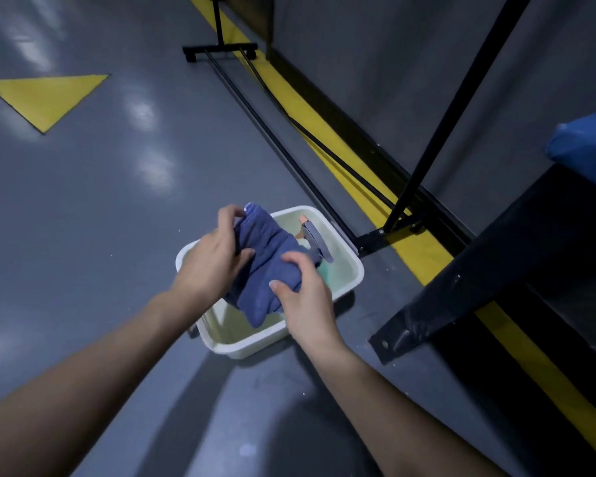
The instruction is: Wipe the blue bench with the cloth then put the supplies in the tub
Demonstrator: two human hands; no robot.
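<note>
A blue cloth (265, 266) is bunched up above a pale rectangular tub (353, 270) that sits on the grey floor. My left hand (214, 259) grips the cloth's left and upper side, fingers curled over its top corner. My right hand (303, 294) holds the cloth's lower right part, thumb and fingers pinching the fabric. Inside the tub lies a spray bottle (315, 241) with a grey trigger head and a teal body, partly hidden behind the cloth. A corner of the blue bench (585, 146) shows at the right edge.
A dark frame and black panel (496, 280) under the bench stand right of the tub. A black rack's pole and base bars (393, 232) reach the tub's far right corner. A yellow floor stripe (424, 256) runs along the wall; a yellow triangle (45, 98) marks the floor at left.
</note>
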